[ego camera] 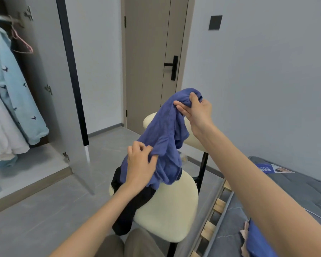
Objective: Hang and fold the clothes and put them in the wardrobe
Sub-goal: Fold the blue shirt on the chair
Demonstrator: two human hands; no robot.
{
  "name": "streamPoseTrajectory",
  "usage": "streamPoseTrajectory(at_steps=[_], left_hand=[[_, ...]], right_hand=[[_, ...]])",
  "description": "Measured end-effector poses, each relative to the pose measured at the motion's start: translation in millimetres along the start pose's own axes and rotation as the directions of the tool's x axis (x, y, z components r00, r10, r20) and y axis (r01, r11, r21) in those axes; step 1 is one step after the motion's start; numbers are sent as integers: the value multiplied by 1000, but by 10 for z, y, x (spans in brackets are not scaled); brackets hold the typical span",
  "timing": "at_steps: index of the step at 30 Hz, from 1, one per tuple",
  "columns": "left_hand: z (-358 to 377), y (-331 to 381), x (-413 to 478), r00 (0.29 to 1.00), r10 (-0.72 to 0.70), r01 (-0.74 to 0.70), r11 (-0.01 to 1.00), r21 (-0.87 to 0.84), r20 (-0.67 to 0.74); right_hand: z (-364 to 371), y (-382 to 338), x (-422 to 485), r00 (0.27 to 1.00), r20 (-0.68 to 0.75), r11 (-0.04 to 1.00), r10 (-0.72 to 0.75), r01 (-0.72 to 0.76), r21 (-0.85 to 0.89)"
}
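— Shirt [167,138] looks soft and light, thin blue cloth that sags in folds wherever it isn't held. How is it held?

— Both hands have it. Right hand [196,110] is raised, its grip closed on a bunched top edge, thumb and fingers pinching the cloth. Left hand [139,167] is lower, its grip closed on a fold near the middle. The rest droops between and below them, over the chair [167,206].

— Anything under it?

— A dark garment [130,206] lies draped over the chair's seat and down its side, touching the shirt's lower part. I'd judge it could drag along if the shirt is lifted carelessly.

— Where should the hands go?

— Limp cloth like this won't keep a shape, so my guess is the shoulder seams or collar, one hand on each side, to let it hang flat. Right now the hold is on crumpled bunches; I can't tell which part of the shirt each is.

— And the wardrobe [44,108]?

— Open at the left, well apart from the chair. A pink hanger [23,44] hangs on its rail beside a light blue coat [13,86].
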State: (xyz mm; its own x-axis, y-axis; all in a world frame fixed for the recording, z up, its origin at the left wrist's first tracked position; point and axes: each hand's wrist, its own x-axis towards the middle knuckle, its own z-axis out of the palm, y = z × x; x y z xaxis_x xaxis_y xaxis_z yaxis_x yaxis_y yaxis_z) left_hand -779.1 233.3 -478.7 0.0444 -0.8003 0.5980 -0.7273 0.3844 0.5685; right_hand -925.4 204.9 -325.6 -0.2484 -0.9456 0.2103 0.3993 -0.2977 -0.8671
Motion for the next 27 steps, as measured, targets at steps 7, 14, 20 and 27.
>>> streamPoseTrajectory(at_steps=[7, 14, 20, 27], left_hand=[[-417, 49, 398, 879, -352, 475, 583, -659, 322], [-658, 139, 645, 839, -371, 507, 267, -819, 398], [-762, 232, 781, 850, -303, 490, 155, -858, 431], [-758, 83, 786, 879, -226, 472, 296, -830, 420]], right_hand=[[-286, 346, -16, 959, 111, 926, 260, -215, -310], [-377, 568, -362, 817, 469, 692, 334, 125, -711], [-377, 709, -537, 762, 555, 689, 332, 206, -695], [-102, 326, -367, 896, 437, 918, 73, 111, -381]])
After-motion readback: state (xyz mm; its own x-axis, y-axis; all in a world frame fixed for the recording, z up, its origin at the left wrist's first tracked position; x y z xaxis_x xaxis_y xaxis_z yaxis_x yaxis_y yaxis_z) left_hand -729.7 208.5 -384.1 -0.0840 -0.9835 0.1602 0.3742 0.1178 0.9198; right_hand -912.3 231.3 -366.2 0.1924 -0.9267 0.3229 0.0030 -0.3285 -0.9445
